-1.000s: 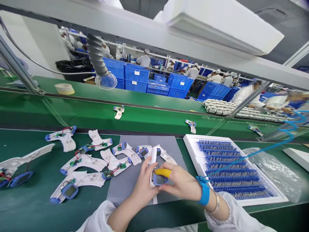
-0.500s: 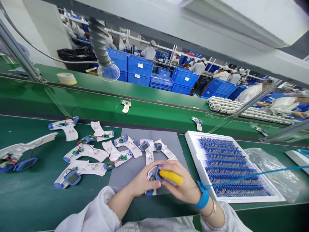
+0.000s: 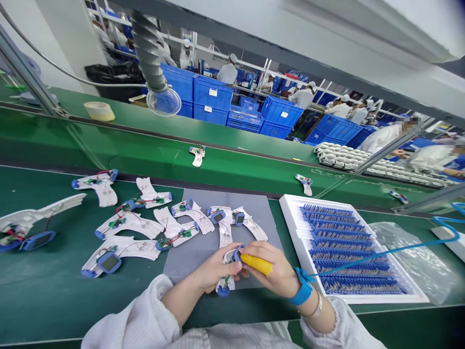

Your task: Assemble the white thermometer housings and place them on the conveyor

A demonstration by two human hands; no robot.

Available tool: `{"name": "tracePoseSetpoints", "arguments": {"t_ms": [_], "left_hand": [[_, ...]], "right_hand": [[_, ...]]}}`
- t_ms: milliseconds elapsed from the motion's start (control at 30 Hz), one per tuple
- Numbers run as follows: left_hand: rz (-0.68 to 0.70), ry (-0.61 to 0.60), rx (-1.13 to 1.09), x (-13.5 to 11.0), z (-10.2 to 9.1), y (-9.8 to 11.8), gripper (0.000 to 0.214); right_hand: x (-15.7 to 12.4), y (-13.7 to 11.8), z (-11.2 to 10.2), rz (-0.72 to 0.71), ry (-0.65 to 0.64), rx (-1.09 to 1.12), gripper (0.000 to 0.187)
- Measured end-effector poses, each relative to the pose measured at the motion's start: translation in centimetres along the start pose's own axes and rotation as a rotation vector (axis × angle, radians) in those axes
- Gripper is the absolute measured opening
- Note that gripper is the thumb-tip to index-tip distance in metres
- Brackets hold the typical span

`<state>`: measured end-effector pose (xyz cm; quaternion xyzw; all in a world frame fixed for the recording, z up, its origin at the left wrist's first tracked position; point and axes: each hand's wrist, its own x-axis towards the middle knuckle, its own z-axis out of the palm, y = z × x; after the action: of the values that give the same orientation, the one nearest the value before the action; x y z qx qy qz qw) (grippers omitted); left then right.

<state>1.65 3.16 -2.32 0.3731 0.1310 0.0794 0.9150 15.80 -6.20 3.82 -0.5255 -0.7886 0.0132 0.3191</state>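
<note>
Close to the bench's front edge, my left hand [image 3: 210, 272] is closed around a white gun-shaped housing half [image 3: 225, 281] with a blue end and a green board. My right hand [image 3: 279, 274], a yellow cover on one finger, pinches the blue-framed display [image 3: 238, 254] at the upper part of that housing. My fingers hide much of both. Beyond my hands, similar housing halves [image 3: 224, 230] with small screens lie on a grey mat [image 3: 259, 206]. Several more, such as one with a large display [image 3: 110, 262], are spread out to the left.
To the right sits a white foam tray [image 3: 290, 218] with rows of blue-and-grey parts [image 3: 348, 252], beside a clear plastic bag [image 3: 410, 257]. A blue wrist-strap cord [image 3: 366, 259] crosses above the tray. Behind runs a green conveyor [image 3: 247, 169] carrying housings; an extraction hose [image 3: 152, 63] hangs over it.
The held housing has turned slightly in my hands, and more of its blue lower end shows. The housings on the conveyor have shifted a little to the right.
</note>
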Motion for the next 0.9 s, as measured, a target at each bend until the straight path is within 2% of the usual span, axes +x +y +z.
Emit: {"name": "tracePoseSetpoints", "arguments": {"t_ms": [100,267,467,567,700,900], "left_hand": [[-0.016,-0.005,-0.001,-0.1,0.2,0.2,0.066],[-0.059,-0.025,0.027,-0.1,0.3,0.2,0.066],[-0.082,-0.078,0.05,-0.1,0.0,-0.1,0.066],[-0.102,-0.061,-0.028,0.0,0.1,0.0,0.064],[-0.105,-0.017,-0.147,0.1,0.4,0.3,0.067],[-0.104,-0.038,-0.128,0.2,0.0,-0.1,0.066]], "right_hand": [[0.0,0.1,-0.2,0.018,-0.011,0.016,0.022],[0.7,0.4,-1.2,0.131,0.001,0.084,0.012],[1.9,1.0,-1.4,0.121,-0.181,0.121,0.008],[1.7,0.8,-1.4,0.126,-0.207,0.139,0.01],[0.7,0.3,-1.2,0.171,-0.17,0.162,0.01],[-0.8,0.6,0.3,0.204,0.008,0.038,0.012]]}}
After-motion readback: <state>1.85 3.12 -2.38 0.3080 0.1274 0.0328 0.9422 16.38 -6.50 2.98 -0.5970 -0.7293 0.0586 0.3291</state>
